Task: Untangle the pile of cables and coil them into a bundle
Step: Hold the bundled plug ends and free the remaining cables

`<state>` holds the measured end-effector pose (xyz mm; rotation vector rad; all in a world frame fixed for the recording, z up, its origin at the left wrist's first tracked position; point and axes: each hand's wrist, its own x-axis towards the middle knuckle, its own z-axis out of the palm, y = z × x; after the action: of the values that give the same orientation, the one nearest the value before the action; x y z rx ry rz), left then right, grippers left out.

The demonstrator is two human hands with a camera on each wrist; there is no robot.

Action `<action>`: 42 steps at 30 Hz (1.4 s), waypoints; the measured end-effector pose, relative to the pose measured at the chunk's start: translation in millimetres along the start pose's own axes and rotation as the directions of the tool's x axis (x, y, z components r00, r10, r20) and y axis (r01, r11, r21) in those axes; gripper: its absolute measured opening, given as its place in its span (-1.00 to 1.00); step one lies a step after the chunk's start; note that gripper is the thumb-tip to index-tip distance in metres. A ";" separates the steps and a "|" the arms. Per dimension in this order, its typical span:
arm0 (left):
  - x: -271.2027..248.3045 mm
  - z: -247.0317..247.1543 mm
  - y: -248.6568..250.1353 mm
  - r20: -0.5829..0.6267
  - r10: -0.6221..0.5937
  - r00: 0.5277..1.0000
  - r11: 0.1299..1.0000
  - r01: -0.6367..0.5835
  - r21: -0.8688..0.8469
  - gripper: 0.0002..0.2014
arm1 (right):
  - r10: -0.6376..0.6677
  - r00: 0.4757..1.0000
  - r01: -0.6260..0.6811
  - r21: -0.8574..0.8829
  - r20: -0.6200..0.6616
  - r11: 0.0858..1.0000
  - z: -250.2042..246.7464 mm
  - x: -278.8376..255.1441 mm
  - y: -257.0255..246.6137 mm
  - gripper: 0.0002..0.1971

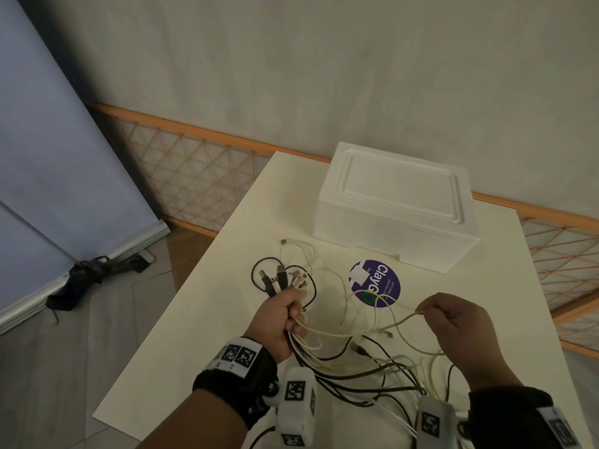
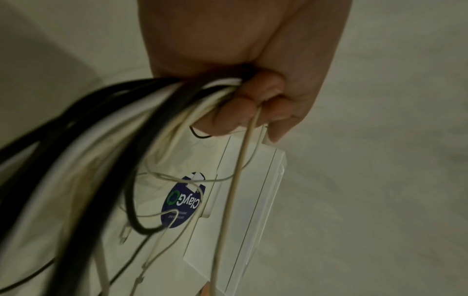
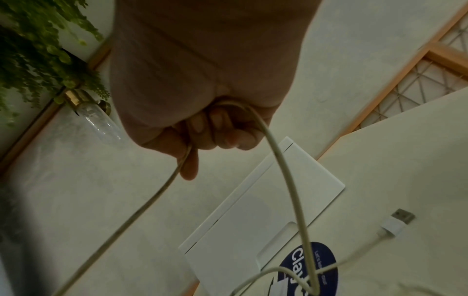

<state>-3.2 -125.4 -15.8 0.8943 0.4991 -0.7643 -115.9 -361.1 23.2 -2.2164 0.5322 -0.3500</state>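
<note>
The desk (image 1: 201, 319) is a pale cream slab that lies under both hands and runs away from them toward the wall. Beyond the hands, at the desk's far end, sits a white foam box (image 1: 395, 209) with its lid on. Between that box and the right hand a round dark-blue sticker (image 1: 376, 283) lies flat on the desk, with thin pale strands crossing over it.

The cables (image 1: 356, 374), black, white and cream, trail in loose tangled loops from the left hand toward the person's body and across beneath the right hand, resting on the desk near its close edge. Beyond the left hand's knuckles a small black loop and a pale strand lie on the desk, and one white plug (image 1: 284, 242) lies farther out toward the box.

The left hand (image 1: 282, 322) is closed in a fist round a gathered bunch of cables; their plug ends (image 1: 282, 280) stick out past the thumb side in a cluster, and the strands leave the fist on the wrist side.

The right hand (image 1: 453, 322) is held above the desk, fingers curled, pinching one cream cable (image 1: 389, 325) that stretches across to the left hand. From the right wrist view this cable passes through the curled fingers (image 3: 220, 130) and hangs down on both sides of them.
</note>
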 end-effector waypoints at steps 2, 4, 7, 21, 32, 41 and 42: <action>0.1 -1.8 -1.1 -0.012 0.037 0.999 0.999 -0.037 -0.003 -0.74 | -0.027 0.999 0.027 0.019 -0.038 0.999 -3.0 -1.6 -4.1 -0.80; -1.6 -2.3 -1.9 -0.022 0.074 0.997 0.997 -0.074 0.009 -0.80 | -0.036 0.996 0.040 0.046 -0.077 0.998 -6.7 -3.2 -6.3 -0.80; -2.8 -2.3 -2.2 -0.031 0.084 0.996 0.996 -0.083 0.010 -0.86 | -0.039 0.992 0.047 0.062 -0.119 0.997 -10.1 -3.6 -6.9 -0.81; -4.7 -3.5 -1.1 0.024 0.070 0.997 0.998 -0.070 0.007 -0.75 | -0.046 0.999 0.046 0.019 -0.010 0.999 0.1 0.9 -2.7 -0.67; -28.1 26.4 -12.5 0.348 0.157 0.924 0.832 -0.314 0.458 -0.84 | -0.468 0.807 0.545 -0.151 0.360 0.825 47.5 5.4 -53.2 -0.82; -16.7 -45.1 29.7 -0.073 0.285 0.956 0.930 -0.258 0.261 -0.81 | -0.137 0.962 0.205 -0.295 0.234 0.933 -33.8 22.0 -24.4 -0.83; -15.0 -53.2 29.7 -0.110 0.288 0.951 0.934 -0.254 0.251 -0.80 | -0.119 0.971 0.180 -0.303 0.208 0.936 -37.5 20.8 -21.8 -0.82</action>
<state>5.9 -63.5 -19.7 1.2189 0.4060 -0.5118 -107.7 -383.0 65.3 -2.5815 0.3353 -0.1365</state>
